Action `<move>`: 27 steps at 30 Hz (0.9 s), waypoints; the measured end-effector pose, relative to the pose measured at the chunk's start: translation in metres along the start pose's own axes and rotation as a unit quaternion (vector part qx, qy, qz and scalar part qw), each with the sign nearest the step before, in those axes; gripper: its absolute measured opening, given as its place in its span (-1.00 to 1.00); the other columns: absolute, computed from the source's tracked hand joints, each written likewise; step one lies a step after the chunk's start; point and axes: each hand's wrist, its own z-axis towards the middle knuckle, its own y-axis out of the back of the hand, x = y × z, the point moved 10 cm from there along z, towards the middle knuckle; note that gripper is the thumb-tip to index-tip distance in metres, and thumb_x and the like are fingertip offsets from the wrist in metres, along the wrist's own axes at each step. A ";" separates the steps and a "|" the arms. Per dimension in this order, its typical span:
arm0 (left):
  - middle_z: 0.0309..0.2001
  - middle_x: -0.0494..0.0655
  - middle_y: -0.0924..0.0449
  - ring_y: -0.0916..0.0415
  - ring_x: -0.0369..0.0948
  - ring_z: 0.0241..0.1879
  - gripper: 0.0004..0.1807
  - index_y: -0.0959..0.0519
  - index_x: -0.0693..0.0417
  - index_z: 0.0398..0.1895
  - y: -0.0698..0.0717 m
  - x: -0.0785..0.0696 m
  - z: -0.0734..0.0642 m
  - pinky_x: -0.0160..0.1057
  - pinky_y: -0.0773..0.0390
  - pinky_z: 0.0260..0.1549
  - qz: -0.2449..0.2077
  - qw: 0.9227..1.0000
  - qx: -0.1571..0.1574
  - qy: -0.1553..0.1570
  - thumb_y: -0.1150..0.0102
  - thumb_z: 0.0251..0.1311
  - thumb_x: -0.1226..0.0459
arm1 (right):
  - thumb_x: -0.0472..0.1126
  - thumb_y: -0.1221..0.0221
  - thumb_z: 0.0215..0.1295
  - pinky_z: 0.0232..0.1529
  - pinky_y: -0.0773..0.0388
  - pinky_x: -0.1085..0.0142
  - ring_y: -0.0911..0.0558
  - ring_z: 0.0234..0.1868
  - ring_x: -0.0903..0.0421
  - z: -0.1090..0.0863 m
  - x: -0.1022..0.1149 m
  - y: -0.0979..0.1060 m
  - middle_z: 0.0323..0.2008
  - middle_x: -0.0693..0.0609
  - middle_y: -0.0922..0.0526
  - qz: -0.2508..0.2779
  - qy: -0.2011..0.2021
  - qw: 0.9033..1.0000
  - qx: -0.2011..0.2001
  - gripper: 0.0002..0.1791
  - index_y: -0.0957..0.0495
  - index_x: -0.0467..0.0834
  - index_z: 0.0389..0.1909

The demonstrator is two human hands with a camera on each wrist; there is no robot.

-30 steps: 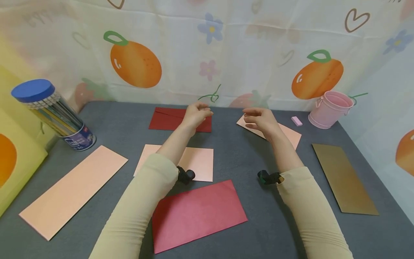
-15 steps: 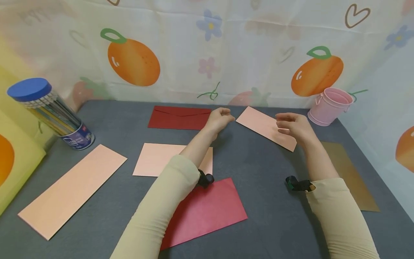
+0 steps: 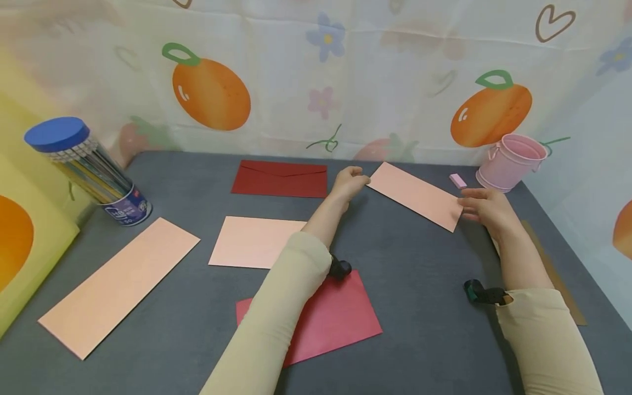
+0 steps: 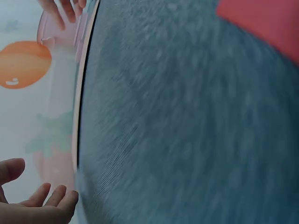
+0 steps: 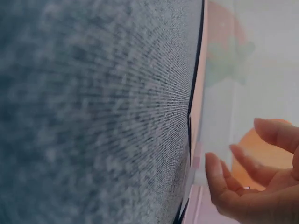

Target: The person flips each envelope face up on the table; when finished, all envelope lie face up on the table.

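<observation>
A peach rectangular card (image 3: 417,196) lies slanted on the dark table at the back right. At its left corner is my left hand (image 3: 349,184), fingertips close to the edge. My right hand (image 3: 486,208) reaches over the card's right end, its fingertips overlapping that edge. In the left wrist view, the left hand (image 4: 42,207) has its thumb apart from its fingers, beside the thin card edge (image 4: 76,126). The right wrist view shows the right hand (image 5: 261,182) with loosely bent, spread fingers and nothing between them.
A dark red envelope (image 3: 280,179), a shorter peach card (image 3: 254,241), a red rectangle (image 3: 340,321) and a long peach card (image 3: 118,288) lie leftward. Right are a gold-brown panel (image 3: 563,280), pink block (image 3: 457,181) and pink bucket (image 3: 511,162). A pencil tub (image 3: 94,175) stands left.
Both hands have moved right. The left went from over the dark red envelope to the peach card's left corner, the right from above the card to its right end.
</observation>
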 end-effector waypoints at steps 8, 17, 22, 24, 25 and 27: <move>0.49 0.11 -0.21 -0.15 0.06 0.50 -0.41 -0.23 0.15 0.48 -0.012 0.006 0.007 0.11 -0.26 0.46 -0.014 1.000 0.005 -0.001 0.01 0.39 0.31 | -0.08 0.06 0.52 -0.15 -0.61 0.59 -0.52 -0.29 0.51 -0.002 -0.014 -0.002 0.23 -0.15 -0.29 0.020 -0.049 0.998 0.031 -0.21 0.14 -0.48 0.49; 0.52 0.07 -0.18 -0.13 0.04 0.52 -0.39 -0.19 0.14 0.50 -0.017 0.009 0.011 0.09 -0.24 0.48 0.025 0.999 0.023 0.017 0.02 0.39 0.29 | -0.09 0.05 0.53 -0.15 -0.61 0.61 -0.49 -0.30 0.56 -0.003 -0.021 -0.006 0.32 -0.26 -0.22 0.013 -0.073 0.995 0.060 -0.17 0.22 -0.52 0.48; 0.53 0.09 -0.15 -0.11 0.05 0.52 -0.39 -0.19 0.17 0.50 -0.022 0.008 0.010 0.08 -0.20 0.50 0.051 0.997 0.053 0.015 0.03 0.40 0.27 | -0.09 0.03 0.52 -0.14 -0.60 0.61 -0.48 -0.29 0.54 -0.002 -0.021 -0.007 0.24 -0.15 -0.30 0.005 -0.077 0.995 0.061 -0.16 0.21 -0.51 0.49; 0.52 0.12 -0.15 -0.11 0.06 0.52 -0.38 -0.18 0.20 0.49 -0.024 0.007 0.010 0.08 -0.19 0.50 0.058 0.996 0.064 0.011 0.03 0.40 0.27 | -0.09 0.03 0.52 -0.14 -0.60 0.61 -0.48 -0.28 0.53 -0.001 -0.021 -0.007 0.19 -0.09 -0.31 0.003 -0.078 0.995 0.060 -0.17 0.21 -0.51 0.49; 0.52 0.12 -0.15 -0.11 0.06 0.52 -0.38 -0.18 0.20 0.49 -0.025 0.007 0.009 0.07 -0.19 0.50 0.062 0.996 0.067 0.010 0.03 0.40 0.27 | -0.09 0.03 0.52 -0.14 -0.61 0.61 -0.48 -0.28 0.53 -0.001 -0.022 -0.007 0.18 -0.07 -0.32 0.004 -0.078 0.995 0.058 -0.17 0.20 -0.51 0.49; 0.52 0.12 -0.16 -0.12 0.06 0.52 -0.39 -0.19 0.20 0.49 -0.025 0.007 0.009 0.07 -0.19 0.50 0.065 0.996 0.068 0.009 0.03 0.40 0.26 | -0.09 0.02 0.52 -0.14 -0.61 0.60 -0.48 -0.28 0.53 -0.001 -0.022 -0.006 0.18 -0.06 -0.32 0.005 -0.077 0.995 0.056 -0.18 0.19 -0.50 0.49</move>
